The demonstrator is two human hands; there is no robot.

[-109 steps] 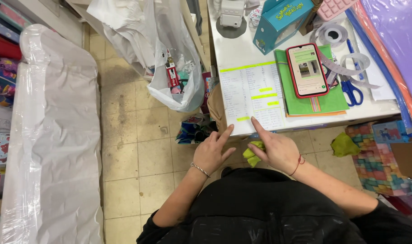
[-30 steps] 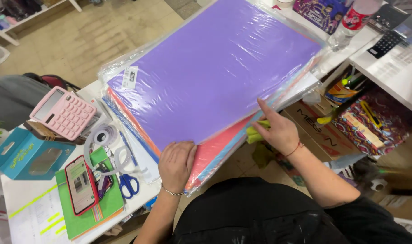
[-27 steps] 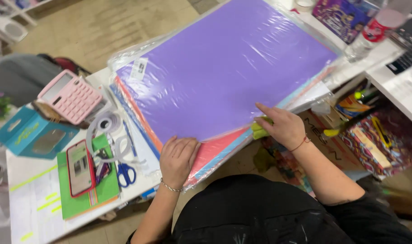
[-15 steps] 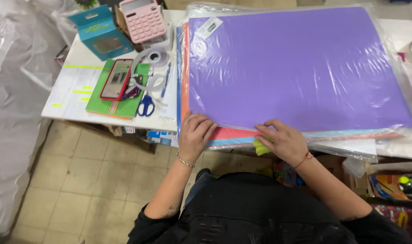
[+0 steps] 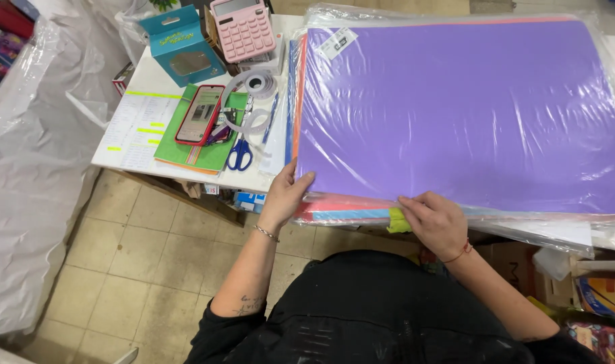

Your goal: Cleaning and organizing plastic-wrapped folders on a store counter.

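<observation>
Two bare hands work at the near edge of a stack of large coloured sheets (image 5: 456, 114), purple on top and wrapped in clear plastic, filling the table from 12 to 3 o'clock. Left hand (image 5: 285, 195), at 9 o'clock of the stack's near corner: fingers spread wide and flat, thumb on the purple top, gripping the corner edge. Right hand (image 5: 435, 222), at 6 o'clock of the stack: fingers curled on the layered edges, pinching them, with a small yellow-green item (image 5: 398, 222) just beside its thumb side; whether it is held cannot be told. At 10 o'clock of the stack, on the white table (image 5: 253, 180): blue-handled scissors (image 5: 240, 154), a red-cased phone (image 5: 199, 113) lying on a green notebook (image 5: 199, 152), a tape roll (image 5: 259, 84), a pink calculator (image 5: 242, 28), a teal box (image 5: 179, 46), a highlighted printed sheet (image 5: 133, 128).
</observation>
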